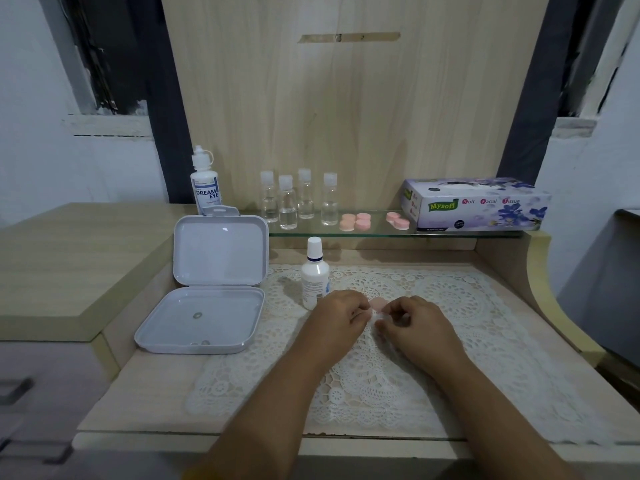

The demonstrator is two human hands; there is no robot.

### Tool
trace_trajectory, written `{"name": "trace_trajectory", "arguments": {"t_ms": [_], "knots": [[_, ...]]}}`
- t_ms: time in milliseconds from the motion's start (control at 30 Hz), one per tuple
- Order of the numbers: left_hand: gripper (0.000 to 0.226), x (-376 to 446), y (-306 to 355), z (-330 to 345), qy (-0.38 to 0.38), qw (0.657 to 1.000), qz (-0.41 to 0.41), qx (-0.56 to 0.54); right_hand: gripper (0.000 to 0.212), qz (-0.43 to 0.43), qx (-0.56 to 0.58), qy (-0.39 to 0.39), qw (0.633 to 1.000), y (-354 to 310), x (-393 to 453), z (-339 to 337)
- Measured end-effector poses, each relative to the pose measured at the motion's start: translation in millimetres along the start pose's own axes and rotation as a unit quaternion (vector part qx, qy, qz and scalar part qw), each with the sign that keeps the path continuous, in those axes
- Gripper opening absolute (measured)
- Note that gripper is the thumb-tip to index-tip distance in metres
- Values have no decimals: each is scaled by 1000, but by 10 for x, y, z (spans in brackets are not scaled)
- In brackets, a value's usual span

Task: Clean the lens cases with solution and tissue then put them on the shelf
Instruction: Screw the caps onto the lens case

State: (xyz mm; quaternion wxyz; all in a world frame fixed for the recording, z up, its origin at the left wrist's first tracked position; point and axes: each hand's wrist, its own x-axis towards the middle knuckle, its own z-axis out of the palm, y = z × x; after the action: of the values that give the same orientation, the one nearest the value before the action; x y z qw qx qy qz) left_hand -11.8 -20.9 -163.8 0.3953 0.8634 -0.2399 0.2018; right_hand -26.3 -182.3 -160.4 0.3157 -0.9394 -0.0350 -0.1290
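My left hand (341, 311) and my right hand (412, 323) meet over the lace mat (450, 341). Between their curled fingers sits a pink lens case (377, 303), mostly hidden, with a bit of white tissue (379, 318) at the fingertips. A white solution bottle (314, 275) stands upright just left of my left hand. On the glass shelf (381, 232) lie more pink lens cases, one group (356, 221) and another (398, 220) further right. The tissue box (478, 204) rests at the shelf's right end.
An open white plastic box (207, 289) stands left of the mat. Several small clear bottles (298, 200) and a Dream Eye bottle (206, 183) stand at the back. A raised wooden counter (69, 258) is on the left.
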Motion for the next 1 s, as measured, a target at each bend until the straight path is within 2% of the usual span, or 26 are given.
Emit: {"name": "trace_trajectory", "arguments": {"t_ms": [333,600,700,833,933,1000], "knots": [[10,-8,11,-9,-19,1000,-11,15,22,-2,18,2,1000,19,0,5],[10,-4,65,-42,-28,996,-88,-17,26,-2,34,3,999,56,12,20],[8,-11,69,-56,-40,995,-93,-27,23,3,44,1,999,61,19,26],[20,-15,46,-48,-68,994,-87,-22,21,5,47,-1,999,65,22,30],[38,-26,49,-54,-81,993,-77,-22,22,7,48,-2,999,72,23,30],[40,-25,53,-56,-74,995,-64,-28,24,6,46,-2,999,74,26,28]]}}
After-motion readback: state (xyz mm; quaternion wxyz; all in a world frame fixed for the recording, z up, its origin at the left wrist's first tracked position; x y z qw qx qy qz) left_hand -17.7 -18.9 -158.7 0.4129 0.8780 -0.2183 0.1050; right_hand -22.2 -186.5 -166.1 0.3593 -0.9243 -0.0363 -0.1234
